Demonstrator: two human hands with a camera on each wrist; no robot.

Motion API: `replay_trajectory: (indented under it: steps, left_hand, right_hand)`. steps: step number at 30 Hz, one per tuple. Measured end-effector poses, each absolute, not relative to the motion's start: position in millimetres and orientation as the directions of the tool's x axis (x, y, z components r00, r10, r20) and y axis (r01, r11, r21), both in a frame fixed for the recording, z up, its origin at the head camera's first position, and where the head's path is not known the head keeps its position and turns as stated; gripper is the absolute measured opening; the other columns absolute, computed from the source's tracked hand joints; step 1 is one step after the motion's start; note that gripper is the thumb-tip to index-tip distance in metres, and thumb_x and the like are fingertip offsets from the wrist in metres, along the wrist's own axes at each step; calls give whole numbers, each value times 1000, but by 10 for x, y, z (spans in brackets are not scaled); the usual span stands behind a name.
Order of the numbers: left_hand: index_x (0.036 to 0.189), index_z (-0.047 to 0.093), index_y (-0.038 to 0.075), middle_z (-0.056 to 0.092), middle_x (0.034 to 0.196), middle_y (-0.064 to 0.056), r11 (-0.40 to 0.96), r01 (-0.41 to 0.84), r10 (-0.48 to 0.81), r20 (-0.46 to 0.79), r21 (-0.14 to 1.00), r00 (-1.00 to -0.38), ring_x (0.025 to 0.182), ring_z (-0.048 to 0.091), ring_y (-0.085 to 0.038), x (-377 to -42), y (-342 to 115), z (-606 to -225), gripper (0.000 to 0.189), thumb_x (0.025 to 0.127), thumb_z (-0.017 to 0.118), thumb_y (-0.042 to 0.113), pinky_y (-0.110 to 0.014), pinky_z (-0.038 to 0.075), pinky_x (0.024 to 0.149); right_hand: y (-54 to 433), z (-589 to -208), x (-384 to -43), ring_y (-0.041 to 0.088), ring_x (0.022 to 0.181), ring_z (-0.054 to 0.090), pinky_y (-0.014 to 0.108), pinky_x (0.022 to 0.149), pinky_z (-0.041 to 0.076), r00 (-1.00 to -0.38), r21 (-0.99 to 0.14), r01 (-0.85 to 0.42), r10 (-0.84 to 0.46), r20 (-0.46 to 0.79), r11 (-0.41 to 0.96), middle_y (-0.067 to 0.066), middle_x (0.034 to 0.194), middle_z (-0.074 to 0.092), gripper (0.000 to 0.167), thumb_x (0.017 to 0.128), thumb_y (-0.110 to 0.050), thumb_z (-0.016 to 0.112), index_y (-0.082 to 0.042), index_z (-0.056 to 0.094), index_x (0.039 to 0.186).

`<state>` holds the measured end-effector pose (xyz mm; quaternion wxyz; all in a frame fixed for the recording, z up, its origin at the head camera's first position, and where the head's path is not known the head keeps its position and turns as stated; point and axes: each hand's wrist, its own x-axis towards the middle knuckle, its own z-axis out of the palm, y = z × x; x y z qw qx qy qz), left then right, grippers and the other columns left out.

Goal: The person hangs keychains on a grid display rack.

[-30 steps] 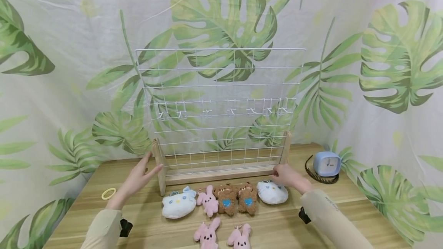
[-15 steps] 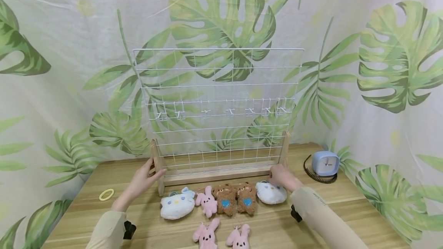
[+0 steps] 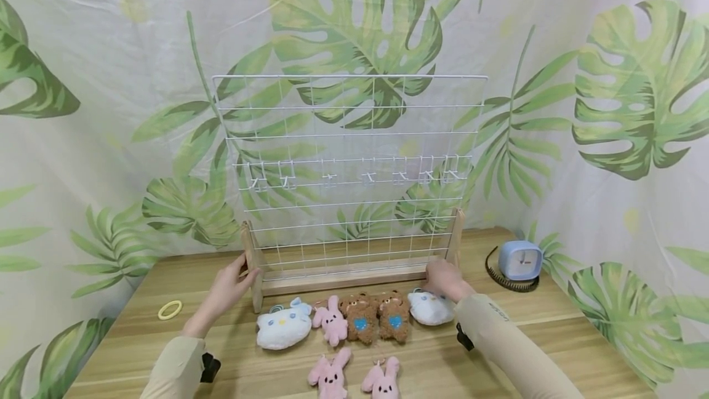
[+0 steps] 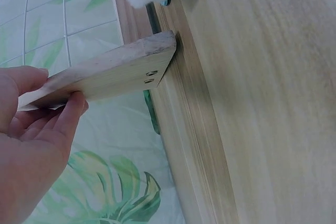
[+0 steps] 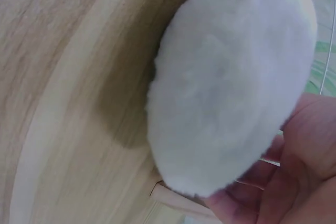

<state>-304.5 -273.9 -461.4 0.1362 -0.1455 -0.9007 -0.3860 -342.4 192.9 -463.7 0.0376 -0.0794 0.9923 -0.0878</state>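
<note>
My left hand [image 3: 226, 287] holds the left wooden post [image 4: 118, 69] of a white wire grid rack [image 3: 349, 76], thumb on one face and fingers on the other. At the rack's right foot my right hand [image 3: 443, 277] has its fingers bent just behind a white plush pendant [image 5: 231, 87]. The plush hides the fingertips, and I cannot tell whether they pinch it. Another white plush with a blue bow [image 3: 284, 327] lies near the left post. Between the two white ones are a pink rabbit plush [image 3: 332, 322] and two brown bear plushes [image 3: 360, 319].
Two more pink rabbits [image 3: 332, 380] lie at the front edge of view. Several wire hooks [image 3: 329, 178] hang in a row on the grid. A blue clock [image 3: 520, 260] stands right, beside a dark coiled band [image 3: 501, 281]. A yellow ring [image 3: 170, 310] lies left.
My left hand has moved in to the left post and taken hold of it. My right hand has shifted slightly left along the rack's base, behind the white plush.
</note>
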Motion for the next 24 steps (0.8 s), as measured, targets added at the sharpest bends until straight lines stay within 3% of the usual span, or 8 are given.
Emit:
replay_trajectory:
  steps: [9, 13, 18, 24]
  left_hand:
    - [138, 41, -20, 54, 129, -43, 668, 335, 129, 340, 664, -932, 121, 56, -53, -3052, -2744, -4635, 46, 100, 54, 3, -48, 57, 94]
    - [137, 43, -19, 55, 129, -41, 671, 331, 125, 339, 663, -933, 121, 57, -52, -3040, -2750, -4636, 45, 100, 54, 4, -47, 58, 94]
    - [137, 46, -17, 56, 129, -40, 677, 321, 115, 336, 662, -935, 121, 57, -51, -3039, -2761, -4638, 43, 100, 54, 5, -48, 58, 94]
    - [135, 47, -18, 56, 129, -40, 677, 321, 112, 338, 663, -934, 121, 57, -51, -3039, -2756, -4635, 42, 99, 54, 4, -49, 58, 94]
  right_hand:
    - [1850, -4625, -3469, 29, 76, 66, 46, 68, 61, -990, -117, -58, -72, -124, 991, 17, 94, 69, 24, 82, -22, 78, -2, 66, 86]
    - [1834, -4645, -3486, 30, 75, 64, 46, 67, 60, -991, -91, -59, -70, -115, 994, 20, 99, 67, 21, 80, -17, 74, -1, 68, 92]
    - [1827, -4676, -3508, 33, 80, 64, 53, 74, 60, -990, -109, -50, -63, -125, 993, 22, 106, 64, 27, 79, -17, 75, 0, 68, 99]
    - [1822, -4703, -3480, 33, 83, 65, 53, 75, 60, -993, -134, -57, -70, -100, 989, 21, 102, 64, 33, 77, -23, 81, 0, 67, 96]
